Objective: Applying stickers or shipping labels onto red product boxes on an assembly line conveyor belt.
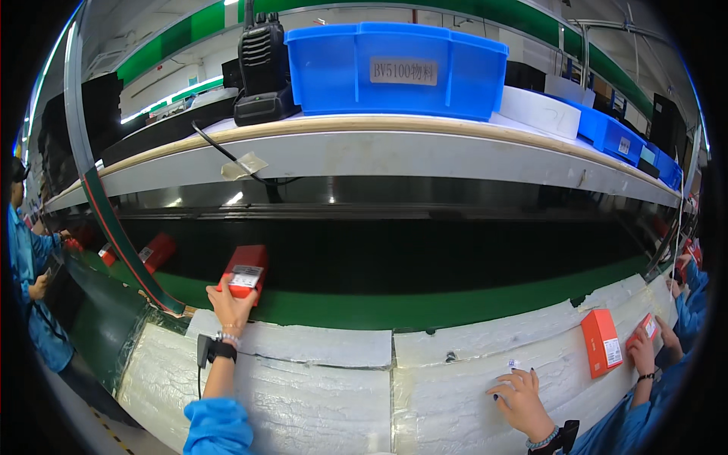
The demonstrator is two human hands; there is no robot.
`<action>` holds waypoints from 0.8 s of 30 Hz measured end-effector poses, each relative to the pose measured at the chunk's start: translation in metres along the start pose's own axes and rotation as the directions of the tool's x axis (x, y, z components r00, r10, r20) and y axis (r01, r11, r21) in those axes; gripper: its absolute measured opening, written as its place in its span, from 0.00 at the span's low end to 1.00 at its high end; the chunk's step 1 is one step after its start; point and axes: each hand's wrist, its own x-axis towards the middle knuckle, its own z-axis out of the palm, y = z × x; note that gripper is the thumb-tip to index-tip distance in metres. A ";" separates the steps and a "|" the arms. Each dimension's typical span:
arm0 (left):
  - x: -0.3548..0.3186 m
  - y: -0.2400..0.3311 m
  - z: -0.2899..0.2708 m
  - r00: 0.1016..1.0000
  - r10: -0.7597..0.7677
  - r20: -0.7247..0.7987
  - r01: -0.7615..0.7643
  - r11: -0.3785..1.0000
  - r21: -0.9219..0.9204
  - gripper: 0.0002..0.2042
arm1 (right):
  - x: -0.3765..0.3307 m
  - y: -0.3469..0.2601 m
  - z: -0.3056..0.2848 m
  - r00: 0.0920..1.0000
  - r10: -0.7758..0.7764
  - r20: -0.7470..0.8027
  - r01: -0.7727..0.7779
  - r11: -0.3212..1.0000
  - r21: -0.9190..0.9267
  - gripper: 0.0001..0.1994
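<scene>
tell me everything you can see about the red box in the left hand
The red box is a small, flat rectangular carton, orange-red, cardboard by its look, with a white printed label on the end facing the camera. It looks closed. The left hand grips its near end from below and holds it out over the green conveyor belt; whether it touches the belt cannot be told. Nothing else touches it.

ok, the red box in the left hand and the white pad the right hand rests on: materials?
Red box: looks like printed cardboard, smooth, sharp folded edges, white label stuck on. White pad: probably foam sheeting, matt, wrinkled surface, seams between pieces. Left hand grips the box; right hand lies flat on the pad.
</scene>
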 end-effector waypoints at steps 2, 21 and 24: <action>-0.030 0.028 -0.033 0.989 0.030 0.147 -0.015 0.994 -0.106 0.32 | 0.002 -0.008 0.004 1.000 -0.024 -0.004 0.025 0.993 0.120 0.11; -0.254 0.186 -0.215 0.567 0.473 0.674 0.193 0.720 -0.667 0.36 | 0.002 -0.117 0.015 0.967 0.248 0.052 -0.088 0.138 0.987 0.12; -0.245 0.188 -0.215 0.567 0.435 0.699 0.456 0.541 -0.706 0.25 | -0.001 -0.103 0.003 0.994 0.112 -0.003 -0.009 0.102 0.995 0.15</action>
